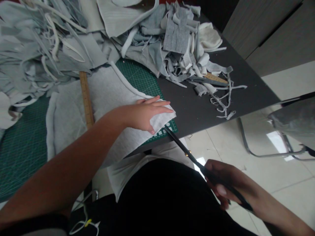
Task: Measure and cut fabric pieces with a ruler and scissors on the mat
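Note:
My left hand (146,114) lies flat with fingers spread on a light grey piece of fabric (108,88), close to its narrow right end. The fabric has a rolled edge along its far side and hangs over the front of the table. In my right hand (221,180) is a pair of black scissors (178,141), held by the handles in front of the table. Their tips point up and left, reaching the fabric's edge just below my left hand. Whether the blades have fabric between them is hard to tell.
Under the fabric lies a green cutting mat (137,75) on a dark table (194,111). A wooden ruler (86,98) rests by my left forearm. Heaped grey and white fabric scraps (177,39) cover the far side. A metal-legged chair (248,144) stands at right.

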`<state>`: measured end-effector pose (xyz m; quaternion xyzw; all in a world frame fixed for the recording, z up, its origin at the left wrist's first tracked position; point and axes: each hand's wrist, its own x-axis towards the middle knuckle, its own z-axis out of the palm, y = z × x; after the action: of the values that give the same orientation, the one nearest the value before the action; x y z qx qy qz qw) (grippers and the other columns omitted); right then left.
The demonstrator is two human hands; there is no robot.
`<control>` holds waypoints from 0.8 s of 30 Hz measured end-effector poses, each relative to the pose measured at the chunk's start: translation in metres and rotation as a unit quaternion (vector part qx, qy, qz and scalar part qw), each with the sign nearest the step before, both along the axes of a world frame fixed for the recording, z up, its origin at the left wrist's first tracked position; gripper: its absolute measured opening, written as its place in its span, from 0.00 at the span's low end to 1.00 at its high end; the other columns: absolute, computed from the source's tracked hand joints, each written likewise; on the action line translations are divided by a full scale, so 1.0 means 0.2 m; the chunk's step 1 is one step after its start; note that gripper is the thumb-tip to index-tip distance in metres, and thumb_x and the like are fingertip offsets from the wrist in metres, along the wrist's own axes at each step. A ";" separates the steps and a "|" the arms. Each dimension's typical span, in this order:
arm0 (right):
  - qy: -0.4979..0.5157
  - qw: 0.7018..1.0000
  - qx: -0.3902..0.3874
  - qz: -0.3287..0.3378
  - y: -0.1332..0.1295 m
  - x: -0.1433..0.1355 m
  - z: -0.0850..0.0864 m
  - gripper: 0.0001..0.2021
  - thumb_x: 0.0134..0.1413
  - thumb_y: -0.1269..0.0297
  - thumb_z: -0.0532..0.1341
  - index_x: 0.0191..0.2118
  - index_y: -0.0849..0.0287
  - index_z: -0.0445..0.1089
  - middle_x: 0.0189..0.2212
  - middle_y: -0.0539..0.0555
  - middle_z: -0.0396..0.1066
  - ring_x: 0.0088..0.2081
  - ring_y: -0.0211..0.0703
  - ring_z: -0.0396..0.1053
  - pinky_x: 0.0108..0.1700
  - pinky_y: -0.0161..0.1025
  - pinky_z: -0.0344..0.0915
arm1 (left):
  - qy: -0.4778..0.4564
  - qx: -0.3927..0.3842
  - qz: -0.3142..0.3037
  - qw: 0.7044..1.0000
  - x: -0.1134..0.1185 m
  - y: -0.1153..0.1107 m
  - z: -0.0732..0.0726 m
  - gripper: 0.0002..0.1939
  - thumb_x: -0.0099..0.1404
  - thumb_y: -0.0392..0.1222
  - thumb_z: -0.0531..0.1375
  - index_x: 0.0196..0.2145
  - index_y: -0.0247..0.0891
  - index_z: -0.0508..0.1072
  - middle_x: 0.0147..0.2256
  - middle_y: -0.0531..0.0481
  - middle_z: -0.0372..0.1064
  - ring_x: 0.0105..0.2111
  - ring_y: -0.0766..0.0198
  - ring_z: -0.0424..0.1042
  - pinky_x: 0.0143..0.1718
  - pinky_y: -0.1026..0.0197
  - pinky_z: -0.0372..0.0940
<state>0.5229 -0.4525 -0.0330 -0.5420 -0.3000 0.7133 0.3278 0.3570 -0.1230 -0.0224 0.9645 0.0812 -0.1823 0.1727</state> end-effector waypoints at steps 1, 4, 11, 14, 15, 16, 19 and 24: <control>0.002 1.000 -0.002 -0.001 0.01 0.00 0.00 0.29 0.58 0.34 0.63 0.39 0.59 0.63 0.30 0.48 0.61 0.27 0.32 0.65 0.27 0.31 0.69 | 0.000 -0.001 0.001 1.000 0.00 0.00 0.00 0.52 0.55 0.42 0.72 0.72 0.59 0.55 0.76 0.52 0.42 0.75 0.40 0.37 0.71 0.36 0.42; 0.011 1.000 -0.008 -0.006 0.03 0.00 -0.01 0.29 0.56 0.34 0.64 0.38 0.60 0.63 0.29 0.48 0.61 0.26 0.32 0.64 0.27 0.30 0.70 | -0.004 -0.005 0.006 1.000 0.00 0.00 -0.01 0.53 0.52 0.43 0.74 0.71 0.58 0.55 0.76 0.51 0.42 0.75 0.38 0.36 0.70 0.34 0.41; 0.025 0.999 -0.010 -0.041 0.02 -0.01 -0.04 0.27 0.57 0.37 0.66 0.40 0.60 0.65 0.30 0.47 0.62 0.25 0.31 0.65 0.26 0.30 0.69 | -0.013 -0.030 0.014 0.999 -0.01 -0.02 -0.01 0.57 0.48 0.48 0.77 0.72 0.55 0.56 0.76 0.50 0.42 0.75 0.37 0.33 0.71 0.32 0.36; 0.035 0.999 -0.012 -0.036 0.00 0.00 -0.06 0.26 0.58 0.38 0.65 0.41 0.59 0.66 0.30 0.48 0.62 0.24 0.31 0.65 0.26 0.30 0.69 | -0.016 -0.042 0.022 0.999 0.00 -0.01 0.00 0.57 0.47 0.51 0.77 0.71 0.57 0.58 0.76 0.52 0.42 0.75 0.38 0.36 0.71 0.34 0.35; 0.043 0.998 -0.014 -0.035 -0.01 0.00 -0.07 0.26 0.59 0.38 0.65 0.41 0.59 0.66 0.30 0.48 0.62 0.25 0.31 0.64 0.26 0.29 0.69 | -0.019 -0.044 0.024 0.999 0.00 -0.01 -0.01 0.56 0.47 0.52 0.76 0.71 0.58 0.58 0.76 0.52 0.43 0.75 0.38 0.37 0.71 0.34 0.35; 0.054 0.998 -0.016 -0.034 -0.01 0.01 -0.07 0.25 0.59 0.38 0.65 0.42 0.59 0.67 0.30 0.48 0.62 0.25 0.31 0.64 0.26 0.29 0.69 | -0.020 -0.046 0.025 0.998 0.00 0.00 -0.01 0.56 0.47 0.53 0.76 0.70 0.58 0.59 0.76 0.53 0.43 0.74 0.37 0.37 0.71 0.35 0.35; 0.063 0.997 -0.021 -0.034 -0.01 0.02 -0.09 0.24 0.59 0.40 0.65 0.42 0.59 0.67 0.30 0.48 0.62 0.25 0.31 0.64 0.25 0.28 0.68 | -0.023 -0.051 0.029 0.998 0.00 0.01 -0.02 0.55 0.47 0.55 0.76 0.70 0.60 0.60 0.75 0.55 0.44 0.74 0.37 0.37 0.70 0.36 0.34; 0.062 0.997 -0.029 -0.032 0.00 0.04 -0.08 0.25 0.57 0.39 0.67 0.40 0.60 0.67 0.27 0.47 0.62 0.23 0.30 0.62 0.20 0.26 0.63 | -0.030 -0.056 0.032 0.997 0.00 0.02 -0.03 0.56 0.46 0.58 0.75 0.70 0.60 0.59 0.75 0.55 0.44 0.73 0.37 0.38 0.70 0.36 0.33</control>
<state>0.5304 -0.4515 -0.0495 -0.5149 -0.2408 0.7431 0.3531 0.3567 -0.1187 -0.0287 0.9554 0.0965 -0.1517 0.2344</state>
